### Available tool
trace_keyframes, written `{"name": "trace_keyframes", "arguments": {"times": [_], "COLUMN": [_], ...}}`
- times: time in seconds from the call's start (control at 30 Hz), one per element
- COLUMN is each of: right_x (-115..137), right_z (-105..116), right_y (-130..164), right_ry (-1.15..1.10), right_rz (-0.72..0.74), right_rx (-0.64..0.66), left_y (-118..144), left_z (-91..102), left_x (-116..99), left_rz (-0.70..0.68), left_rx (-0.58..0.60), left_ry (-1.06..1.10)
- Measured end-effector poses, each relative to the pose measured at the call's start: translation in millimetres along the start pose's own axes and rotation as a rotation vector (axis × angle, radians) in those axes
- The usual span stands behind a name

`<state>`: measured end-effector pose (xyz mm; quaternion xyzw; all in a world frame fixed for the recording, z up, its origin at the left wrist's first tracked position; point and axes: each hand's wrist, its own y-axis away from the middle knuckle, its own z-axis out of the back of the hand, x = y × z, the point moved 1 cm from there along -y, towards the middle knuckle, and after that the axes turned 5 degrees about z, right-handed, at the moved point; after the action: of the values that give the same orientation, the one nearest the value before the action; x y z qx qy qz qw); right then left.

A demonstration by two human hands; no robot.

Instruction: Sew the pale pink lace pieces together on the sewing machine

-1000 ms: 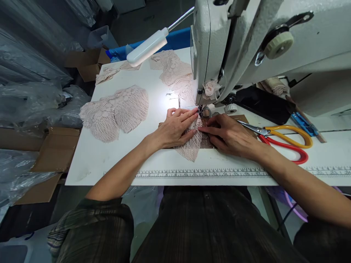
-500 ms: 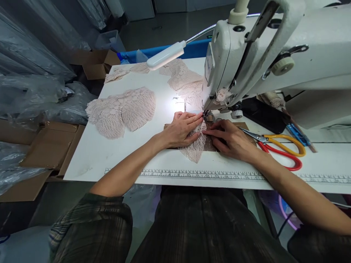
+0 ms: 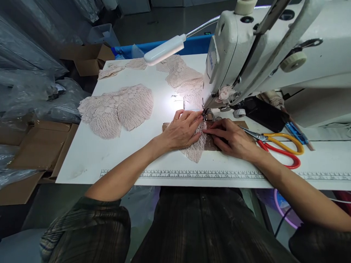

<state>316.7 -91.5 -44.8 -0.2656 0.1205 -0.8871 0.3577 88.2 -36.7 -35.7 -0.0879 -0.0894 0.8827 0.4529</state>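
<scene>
A pale pink lace piece (image 3: 195,150) lies under the presser foot (image 3: 205,112) of a white sewing machine (image 3: 223,54). Flat on the lace, my left hand (image 3: 182,131) has its fingers stretched toward the foot. My right hand (image 3: 231,137) pinches the lace's right edge between thumb and forefinger, just in front of the needle area. Beneath both hands is a brown plate (image 3: 212,144). More lace (image 3: 192,95) trails behind the foot. Scissors (image 3: 285,142) with one yellow and one red handle lie right of my right hand, blades toward it.
Another lace piece (image 3: 120,107) rests on the left of the white table (image 3: 90,153). A lamp (image 3: 164,50) hangs over the back. A ruler strip (image 3: 192,175) runs along the front edge. A black phone (image 3: 264,113) lies behind the scissors. Cardboard boxes (image 3: 41,146) stand at left.
The view has shifted slightly, so the machine appears larger and the left-hand lace further left. Both hands keep nearly the same place on the lace by the foot.
</scene>
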Motion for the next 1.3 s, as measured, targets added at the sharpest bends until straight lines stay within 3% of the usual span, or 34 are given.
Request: {"name": "trace_keyframes", "arguments": {"times": [0.23,0.83,1.0,1.17,1.3], "right_x": [2,3,-2,-1,1], "right_z": [0,-11,-14,-10,1], "right_y": [-1,-10,-12,-5,-3], "right_ry": [0.028,0.263,0.277,0.149,0.087], "right_rz": [-0.01,-0.044,-0.068,-0.031,-0.099], "right_rx": [0.007,0.03,0.019,-0.016,-0.016], "left_y": [0,-4,-5,-3,-8], "left_z": [-0.6,-0.6,-7.4,-8.8,-2.4], "left_x": [1,1,-1,-2,6], "left_rz": [-0.07,0.028,0.105,0.141,0.187], "left_rx": [-0.085,0.052,-0.019,-0.078,-0.203], "left_ry": [0.04,0.02,0.045,0.089,0.064]}}
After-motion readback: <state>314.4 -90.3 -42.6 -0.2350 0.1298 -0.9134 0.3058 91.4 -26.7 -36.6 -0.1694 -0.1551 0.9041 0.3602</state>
